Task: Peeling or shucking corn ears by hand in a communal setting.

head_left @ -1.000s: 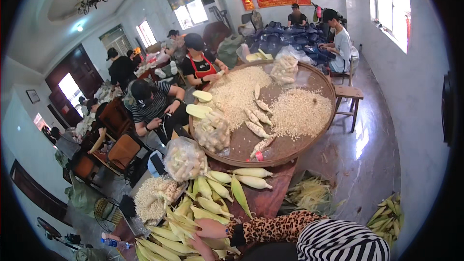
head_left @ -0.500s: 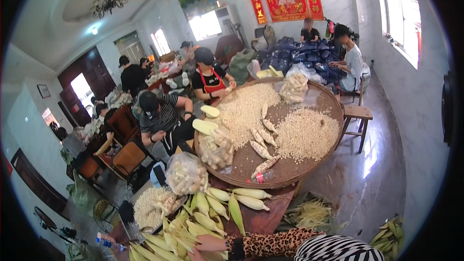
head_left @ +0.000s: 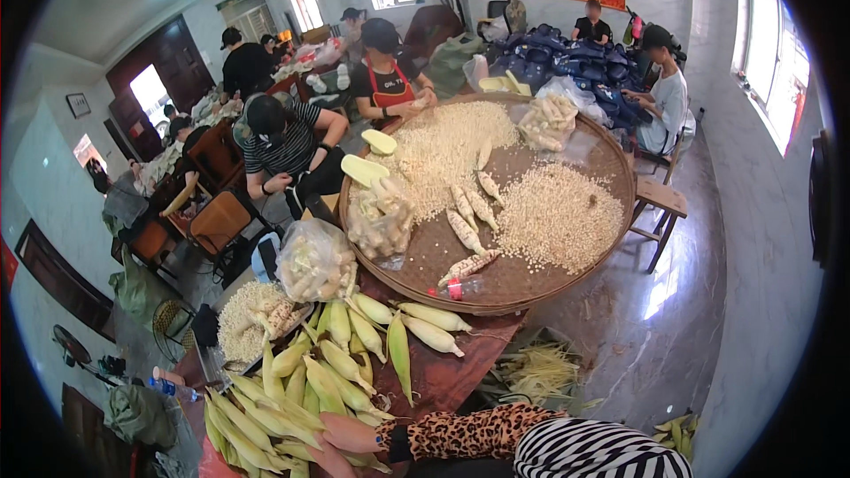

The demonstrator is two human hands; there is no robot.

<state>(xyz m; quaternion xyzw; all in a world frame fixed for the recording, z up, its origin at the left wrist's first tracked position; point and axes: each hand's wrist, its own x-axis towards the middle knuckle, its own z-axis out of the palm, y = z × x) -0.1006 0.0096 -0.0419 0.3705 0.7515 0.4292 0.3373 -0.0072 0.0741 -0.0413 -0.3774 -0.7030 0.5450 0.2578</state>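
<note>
My right hand (head_left: 350, 433), in a leopard-print sleeve cuff (head_left: 469, 434), reaches in from the lower right onto a heap of ears of corn in pale green husks (head_left: 328, 385). Its fingers and thumb seem to close round an ear of corn at the near side of the heap; the fingertips are partly hidden among the husks. My left hand does not show. Left of the heap, a tray of loose kernels (head_left: 239, 323) also bears shelled-looking cobs. Beyond it stands a clear bag of cobs (head_left: 314, 261).
A large round woven tray (head_left: 434, 270) holds kernel piles, speckled ears, bagged cobs and yellow-green scoops (head_left: 363, 170). Several people sit around, one in a red apron (head_left: 390, 93). A wooden stool (head_left: 660, 199) stands right. Husks (head_left: 540, 372) lie beside the table.
The view has tilted down and shifted, so the scene sits higher and further left. My right hand stays at the near side of the corn heap, a little further left in view.
</note>
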